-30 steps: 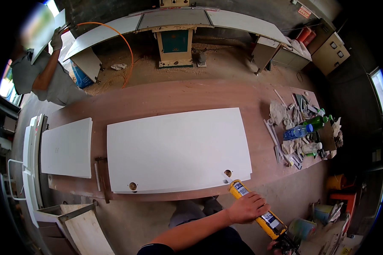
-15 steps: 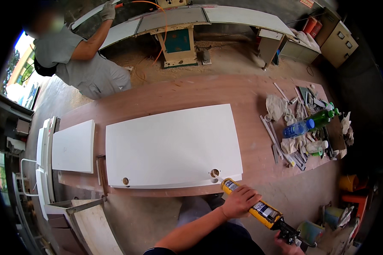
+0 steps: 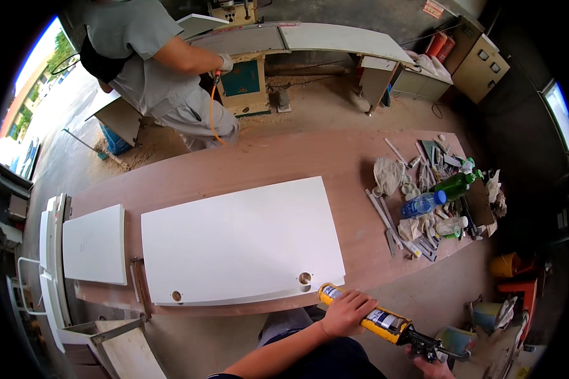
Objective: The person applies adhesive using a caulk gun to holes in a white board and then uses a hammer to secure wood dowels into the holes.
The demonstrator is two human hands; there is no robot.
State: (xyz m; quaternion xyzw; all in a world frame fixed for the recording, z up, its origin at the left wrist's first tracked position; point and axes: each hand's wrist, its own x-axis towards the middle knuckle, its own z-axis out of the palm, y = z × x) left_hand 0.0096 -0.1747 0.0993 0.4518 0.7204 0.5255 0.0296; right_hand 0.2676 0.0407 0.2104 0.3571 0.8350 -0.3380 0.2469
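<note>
My left hand [image 3: 351, 312] is wrapped round the yellow cartridge of a caulking gun [image 3: 385, 323]. My right hand [image 3: 431, 367], partly cut off by the lower edge, closes on the gun's black handle. The gun slants up and left toward a large white panel [image 3: 240, 240] lying flat on the brown table [image 3: 259, 151]. Two round holes sit along the panel's near edge: a right hole [image 3: 305, 278], close to the gun's front end, and a left hole [image 3: 176, 295]. The pale nozzle is hard to make out against the white panel.
A smaller white panel [image 3: 95, 245] lies to the left. On the table's right are a blue-capped bottle [image 3: 422, 204], a green bottle [image 3: 455, 185], crumpled paper and several tools. A co-worker [image 3: 152, 69] in grey stands beyond the table. Buckets [image 3: 456, 341] stand at the lower right.
My view has shifted, so the table sits lower and further left. The gun's front end looks slightly further from the right hole. The co-worker has lowered the raised gloved hand and turned.
</note>
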